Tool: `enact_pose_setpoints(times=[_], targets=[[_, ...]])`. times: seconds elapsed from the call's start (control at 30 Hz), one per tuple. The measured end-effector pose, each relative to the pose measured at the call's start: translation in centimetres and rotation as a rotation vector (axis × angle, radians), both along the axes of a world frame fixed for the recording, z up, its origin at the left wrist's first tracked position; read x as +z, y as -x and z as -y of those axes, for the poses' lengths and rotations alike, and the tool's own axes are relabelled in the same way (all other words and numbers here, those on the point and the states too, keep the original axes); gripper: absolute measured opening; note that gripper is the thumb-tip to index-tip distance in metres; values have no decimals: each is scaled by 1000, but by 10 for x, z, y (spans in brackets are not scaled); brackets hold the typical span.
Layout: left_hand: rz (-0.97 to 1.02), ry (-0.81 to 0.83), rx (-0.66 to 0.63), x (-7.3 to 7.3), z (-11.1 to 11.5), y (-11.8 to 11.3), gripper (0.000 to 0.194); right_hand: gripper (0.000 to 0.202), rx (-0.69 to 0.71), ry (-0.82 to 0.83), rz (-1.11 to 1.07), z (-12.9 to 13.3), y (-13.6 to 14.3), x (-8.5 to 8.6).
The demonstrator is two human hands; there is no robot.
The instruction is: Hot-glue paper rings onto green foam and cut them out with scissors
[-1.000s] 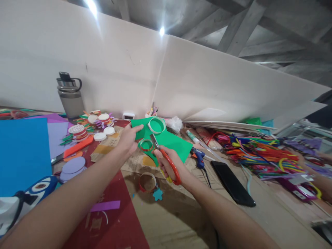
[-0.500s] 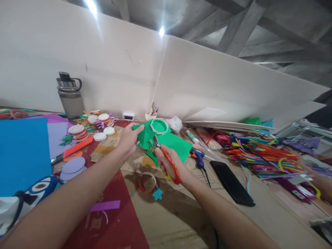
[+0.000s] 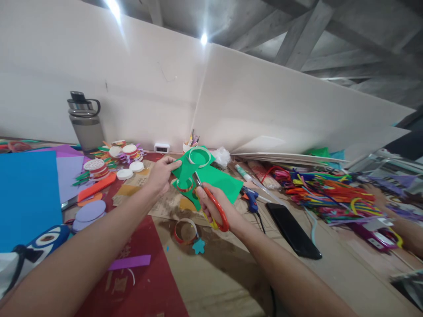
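My left hand [image 3: 161, 174] pinches the left edge of a green craft sheet [image 3: 220, 180] between thumb and fingers, holding it up off the table. A ring with a pale rim [image 3: 209, 155] sits on the raised part of the sheet; a second ring [image 3: 185, 190] lies against green just below. My right hand [image 3: 216, 202] grips scissors [image 3: 215, 201] with red and yellow handles. Their blades meet the green sheet between the two rings, tips partly hidden. Below the hands, a red and gold ring [image 3: 177, 237] stands on the cardboard beside a teal flower cutout [image 3: 198, 246].
Right of my hands lie a blue glue gun [image 3: 252, 201], a black phone [image 3: 292, 230] and bundled colourful pipe cleaners [image 3: 317, 193]. Another person's arm [image 3: 405, 229] enters at far right. At left are a bottle [image 3: 86, 130], a blue sheet [image 3: 28, 198] and an orange cutter [image 3: 97, 186].
The raised part of the green sheet has tilted slightly, with the scissors staying at its edge. The whole view has shifted a little. Both grips are unchanged.
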State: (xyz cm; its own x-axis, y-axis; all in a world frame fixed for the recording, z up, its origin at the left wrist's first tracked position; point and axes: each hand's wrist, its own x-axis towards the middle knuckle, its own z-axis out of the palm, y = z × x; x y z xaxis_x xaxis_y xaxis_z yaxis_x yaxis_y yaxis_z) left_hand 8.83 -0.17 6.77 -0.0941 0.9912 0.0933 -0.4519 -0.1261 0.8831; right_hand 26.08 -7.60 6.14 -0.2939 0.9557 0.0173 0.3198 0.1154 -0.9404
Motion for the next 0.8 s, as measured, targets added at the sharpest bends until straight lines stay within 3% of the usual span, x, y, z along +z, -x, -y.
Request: enact_pose_setpoints(times=[0.2, 0.63, 0.8], targets=[[-83, -24, -43, -2, 0, 0, 40, 35, -9, -21, -26, -3, 0, -2], [-45, 32, -127, -10, -7, 13, 29, 44, 43, 26, -18, -12, -1, -5], [-124, 61, -278, -12, -11, 24, 24, 44, 41, 67, 6, -10, -1, -4]])
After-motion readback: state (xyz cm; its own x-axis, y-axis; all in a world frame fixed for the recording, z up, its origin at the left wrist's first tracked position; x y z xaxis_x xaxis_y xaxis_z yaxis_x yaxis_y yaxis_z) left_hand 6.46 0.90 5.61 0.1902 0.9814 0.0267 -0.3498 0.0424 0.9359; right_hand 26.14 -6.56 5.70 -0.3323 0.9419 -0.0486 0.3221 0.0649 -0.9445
